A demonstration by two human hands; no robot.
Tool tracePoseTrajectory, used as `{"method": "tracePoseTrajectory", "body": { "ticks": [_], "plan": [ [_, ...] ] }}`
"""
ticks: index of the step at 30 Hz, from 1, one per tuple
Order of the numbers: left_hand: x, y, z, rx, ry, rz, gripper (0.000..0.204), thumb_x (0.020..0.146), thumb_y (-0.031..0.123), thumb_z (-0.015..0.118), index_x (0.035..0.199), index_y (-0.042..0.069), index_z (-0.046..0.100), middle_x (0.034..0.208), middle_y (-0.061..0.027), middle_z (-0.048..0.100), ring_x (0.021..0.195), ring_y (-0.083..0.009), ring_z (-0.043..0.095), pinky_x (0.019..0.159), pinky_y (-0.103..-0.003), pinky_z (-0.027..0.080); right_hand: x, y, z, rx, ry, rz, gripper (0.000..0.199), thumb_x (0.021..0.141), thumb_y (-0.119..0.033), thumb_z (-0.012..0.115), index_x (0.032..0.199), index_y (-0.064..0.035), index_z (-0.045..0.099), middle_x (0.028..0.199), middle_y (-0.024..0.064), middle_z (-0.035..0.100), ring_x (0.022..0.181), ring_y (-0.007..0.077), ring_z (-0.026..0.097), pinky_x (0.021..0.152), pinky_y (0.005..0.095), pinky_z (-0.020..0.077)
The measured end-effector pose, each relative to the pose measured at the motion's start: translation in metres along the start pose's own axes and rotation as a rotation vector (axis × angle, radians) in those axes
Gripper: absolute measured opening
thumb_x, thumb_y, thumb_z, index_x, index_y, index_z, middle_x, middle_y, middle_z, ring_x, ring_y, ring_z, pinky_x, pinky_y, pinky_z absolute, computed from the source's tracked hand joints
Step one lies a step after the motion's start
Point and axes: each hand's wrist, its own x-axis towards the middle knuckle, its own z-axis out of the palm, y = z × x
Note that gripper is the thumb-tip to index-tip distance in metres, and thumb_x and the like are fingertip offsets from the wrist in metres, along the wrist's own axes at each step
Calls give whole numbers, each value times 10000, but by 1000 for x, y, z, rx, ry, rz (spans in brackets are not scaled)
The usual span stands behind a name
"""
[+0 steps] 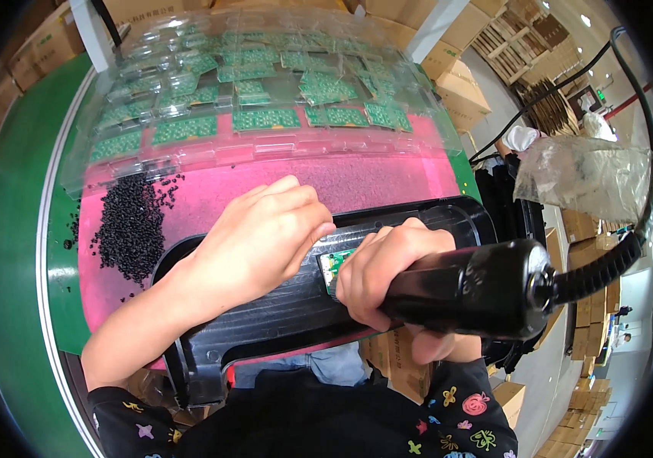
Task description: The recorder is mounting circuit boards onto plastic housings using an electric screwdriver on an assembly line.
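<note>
My right hand (387, 271) grips a thick black electric screwdriver (479, 290), its tip hidden behind my fingers and pointing down at a small green circuit board (332, 265). The board sits in a long black plastic housing (281, 305) that lies across a pink mat (357, 183). My left hand (261, 237) rests palm down on the housing just left of the board, fingers curled with nothing visibly held.
A pile of small black screws (129, 225) lies on the mat to the left. Clear plastic trays (265, 91) with several green circuit boards sit at the back. A coiled black cable (632, 244) runs from the screwdriver. Cardboard boxes (464, 88) stand behind.
</note>
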Motion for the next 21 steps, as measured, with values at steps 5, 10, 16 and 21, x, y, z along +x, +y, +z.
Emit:
{"method": "tracePoseTrajectory", "body": {
  "ticks": [5, 10, 16, 21],
  "plan": [
    [-2, 1, -1, 17, -68, 32, 113, 810, 119, 727, 861, 21, 709, 833, -96, 651, 817, -299, 610, 718, -401, 516, -6, 12, 22, 191, 307, -98, 672, 774, -635, 750, 971, -40, 506, 623, 6, 518, 507, 122, 486, 490, 283, 386],
    [-2, 3, -2, 90, -217, 88, 158, 749, 197, 794, 810, 73, 718, 801, -21, 641, 847, -225, 603, 718, -373, 467, -10, 3, 12, 135, 411, -311, 643, 831, -681, 643, 973, -74, 486, 592, -14, 524, 420, 124, 470, 438, 278, 398],
    [1, 7, -3, -106, -119, 193, 167, 755, 183, 798, 824, 62, 705, 810, -9, 643, 830, -212, 607, 722, -352, 440, -3, -22, 9, 122, 449, -559, 599, 841, -658, 644, 946, -96, 465, 551, -31, 504, 374, 76, 442, 414, 255, 420],
    [2, 7, -1, -177, -133, 178, 167, 758, 158, 797, 851, 52, 707, 815, -21, 656, 808, -218, 610, 712, -349, 436, -8, -23, 10, 121, 435, -624, 556, 844, -604, 677, 952, -104, 461, 580, -22, 531, 394, 88, 476, 436, 263, 435]
  ]
}}
